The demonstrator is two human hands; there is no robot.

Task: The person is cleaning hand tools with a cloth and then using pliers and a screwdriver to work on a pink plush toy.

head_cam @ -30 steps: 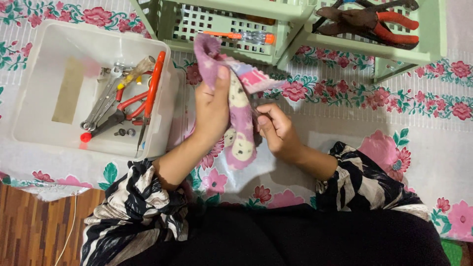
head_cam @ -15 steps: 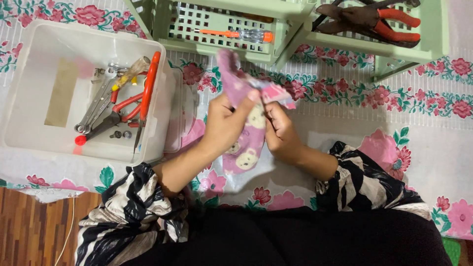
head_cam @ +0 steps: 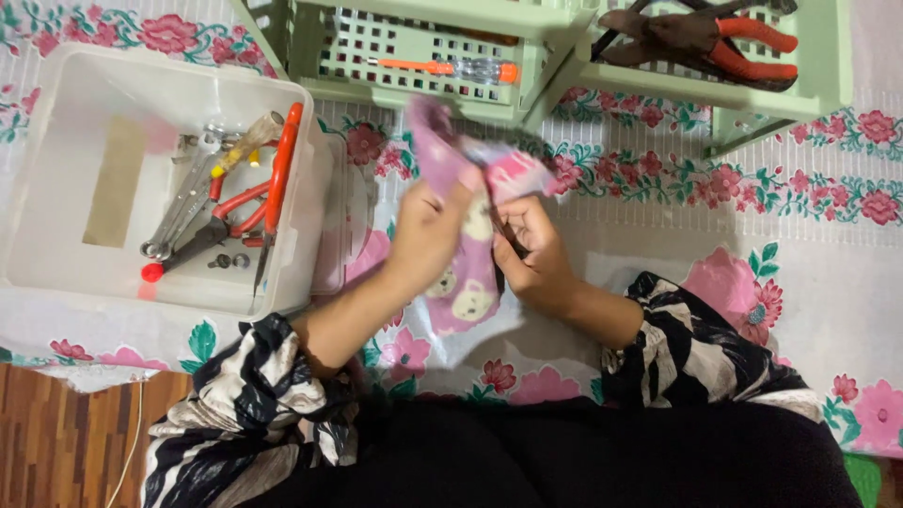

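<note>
The person is holding a small pink-purple cloth pouch (head_cam: 463, 268) printed with pale bear faces, soft and crumpled, its upper part blurred. It is running lengthwise away from the person, its top end pointing towards the green slatted rack (head_cam: 555, 71) and its lower end hanging towards the lap, above the flowered tablecloth (head_cam: 828, 282). The left hand (head_cam: 428, 235) is gripping its left side, fingers curled round the fabric. The right hand (head_cam: 529, 249) is pinching its right edge. To the left, a white plastic box (head_cam: 56, 169) is holding red-handled pliers (head_cam: 259, 193).
</note>
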